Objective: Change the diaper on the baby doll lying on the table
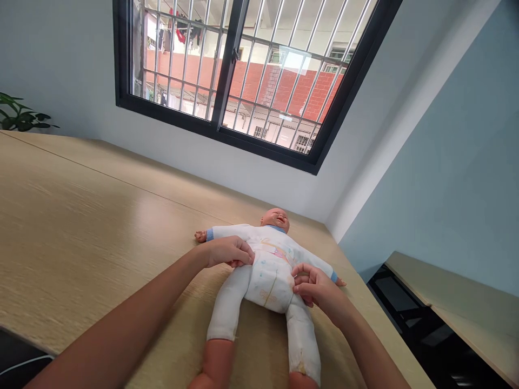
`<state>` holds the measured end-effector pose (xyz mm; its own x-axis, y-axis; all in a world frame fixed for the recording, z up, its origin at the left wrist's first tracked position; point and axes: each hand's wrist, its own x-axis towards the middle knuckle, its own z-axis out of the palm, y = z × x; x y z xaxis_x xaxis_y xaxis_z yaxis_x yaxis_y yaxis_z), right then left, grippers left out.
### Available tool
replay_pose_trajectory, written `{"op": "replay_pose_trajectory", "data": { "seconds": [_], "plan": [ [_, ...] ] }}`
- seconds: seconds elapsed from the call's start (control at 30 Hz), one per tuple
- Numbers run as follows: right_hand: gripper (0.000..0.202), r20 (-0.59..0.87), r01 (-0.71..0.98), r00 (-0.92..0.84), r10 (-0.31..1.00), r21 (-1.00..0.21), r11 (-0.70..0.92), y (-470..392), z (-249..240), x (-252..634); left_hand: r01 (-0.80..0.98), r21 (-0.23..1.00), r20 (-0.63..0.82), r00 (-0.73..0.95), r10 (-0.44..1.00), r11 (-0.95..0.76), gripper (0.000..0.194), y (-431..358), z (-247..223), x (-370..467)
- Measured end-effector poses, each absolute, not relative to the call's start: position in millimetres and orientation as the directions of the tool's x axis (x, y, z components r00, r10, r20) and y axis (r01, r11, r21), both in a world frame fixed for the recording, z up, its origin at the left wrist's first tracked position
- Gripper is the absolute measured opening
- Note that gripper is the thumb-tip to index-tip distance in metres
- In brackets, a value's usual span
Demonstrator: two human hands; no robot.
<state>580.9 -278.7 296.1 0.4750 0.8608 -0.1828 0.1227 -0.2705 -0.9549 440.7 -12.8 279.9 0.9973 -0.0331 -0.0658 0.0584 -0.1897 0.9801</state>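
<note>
A baby doll [277, 217] lies on its back on the wooden table, head toward the window and legs toward me. It wears a white top [259, 233] with blue cuffs, white leggings [227, 302] and a printed white diaper [267, 281] around its hips. At the diaper's left edge, the fingers of my left hand [229, 252] are pinched together on its waist side. My right hand [314, 283] has its fingers curled and closed on the opposite side edge, by the doll's hip. The fingertips partly hide both edges of the diaper.
The wooden table [101, 216] stretches far to the left and ends against the wall under a barred window [219, 70]. A leafy plant [22, 114] stands at the far left. On the right, beyond the table edge, is a lower wood-topped black cabinet [425, 319].
</note>
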Motion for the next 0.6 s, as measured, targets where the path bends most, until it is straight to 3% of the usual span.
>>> {"op": "replay_pose_trajectory", "data": {
  "seconds": [0.2, 0.33, 0.6],
  "plan": [
    [0.033, -0.182, 0.121, 0.481, 0.858, -0.955, -0.271, -277.9, 296.5, 580.1, 0.078, 0.977, -0.083, 0.996, -0.017, -0.198, 0.021, -12.7, 280.1, 440.9],
    [0.034, -0.183, 0.108, 0.475, 0.861, -0.959, -0.263, -277.7, 295.0, 581.2, -0.004, 0.983, 0.005, 1.000, 0.006, -0.183, 0.019, -13.8, 283.1, 440.0],
    [0.034, -0.184, 0.097, 0.465, 0.866, -0.962, -0.256, -278.3, 290.6, 585.3, -0.173, 0.938, 0.165, 0.985, -0.053, -0.299, 0.042, -19.9, 282.0, 442.8]
  ]
}}
